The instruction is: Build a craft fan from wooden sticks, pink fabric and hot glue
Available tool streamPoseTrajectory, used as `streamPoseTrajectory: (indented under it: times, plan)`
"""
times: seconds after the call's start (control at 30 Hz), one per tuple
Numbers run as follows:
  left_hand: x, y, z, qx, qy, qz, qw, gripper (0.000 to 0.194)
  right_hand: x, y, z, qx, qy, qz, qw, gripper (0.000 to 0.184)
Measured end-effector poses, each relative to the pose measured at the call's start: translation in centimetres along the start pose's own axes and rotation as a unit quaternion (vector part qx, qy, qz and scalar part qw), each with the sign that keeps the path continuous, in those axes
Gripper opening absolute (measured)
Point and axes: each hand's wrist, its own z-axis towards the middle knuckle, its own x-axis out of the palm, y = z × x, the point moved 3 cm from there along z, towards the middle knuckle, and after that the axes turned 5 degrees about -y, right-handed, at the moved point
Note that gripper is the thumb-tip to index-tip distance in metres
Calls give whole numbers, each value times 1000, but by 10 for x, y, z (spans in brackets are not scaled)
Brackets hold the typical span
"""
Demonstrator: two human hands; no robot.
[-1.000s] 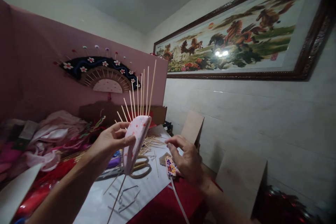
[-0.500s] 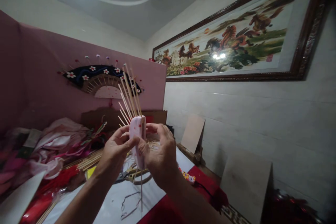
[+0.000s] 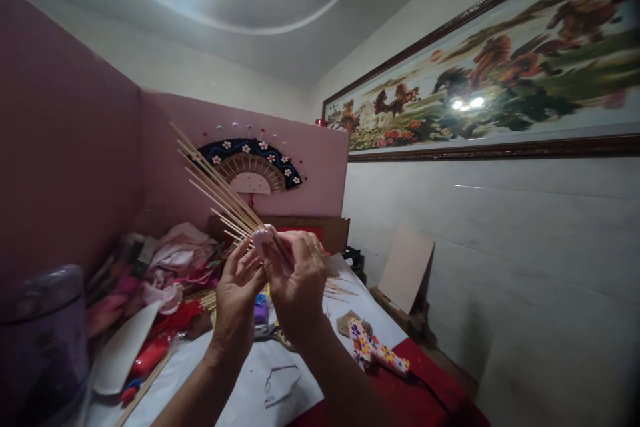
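Both my hands hold a small fan frame above the table. Its base is a padded piece covered in pale pink cloth [image 3: 261, 239], now tilted and partly hidden by my fingers. Thin bamboo sticks [image 3: 223, 193] spread out from it toward the upper left. My right hand [image 3: 300, 280] wraps round the base from the right, thumb pressed against its near side. On the left, my left hand [image 3: 235, 300] cups it, with thumb and curled fingers at its edge. Below the hands lie scissors [image 3: 285, 337], partly hidden by my right arm.
A floral-patterned glue gun [image 3: 383, 352] lies on red cloth [image 3: 425, 380] at right. Pink fabric [image 3: 183, 250] and red material [image 3: 185, 313] are heaped at left, near a translucent purple container [image 3: 45, 340]. A dark flowered fan [image 3: 250, 153] hangs on the pink panel [image 3: 320, 180].
The fan frame has tipped, so its sticks point further left and its base shows more end-on. My view has turned left, bringing the container and glue gun into clearer sight.
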Motion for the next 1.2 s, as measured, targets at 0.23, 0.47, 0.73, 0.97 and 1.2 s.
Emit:
streamPoseTrajectory:
  times: [0.23,0.47,0.73,0.97,1.2]
  plan:
    - [-46,-37,-30,250,-128,275,920,34,9,1,-23,-85,73,3,994,15]
    - [-76,-25,-50,515,-90,387,759,22,14,-18,-63,-143,68,-2,987,14]
    - [-91,7,-61,487,-63,474,731,32,17,-26,-86,-180,110,-25,977,17]
    - [-88,6,-59,341,-9,398,852,34,20,-20,-90,-209,179,-29,961,17]
    - [-91,10,-55,259,26,313,913,29,21,-19,-92,-198,203,-29,958,20]
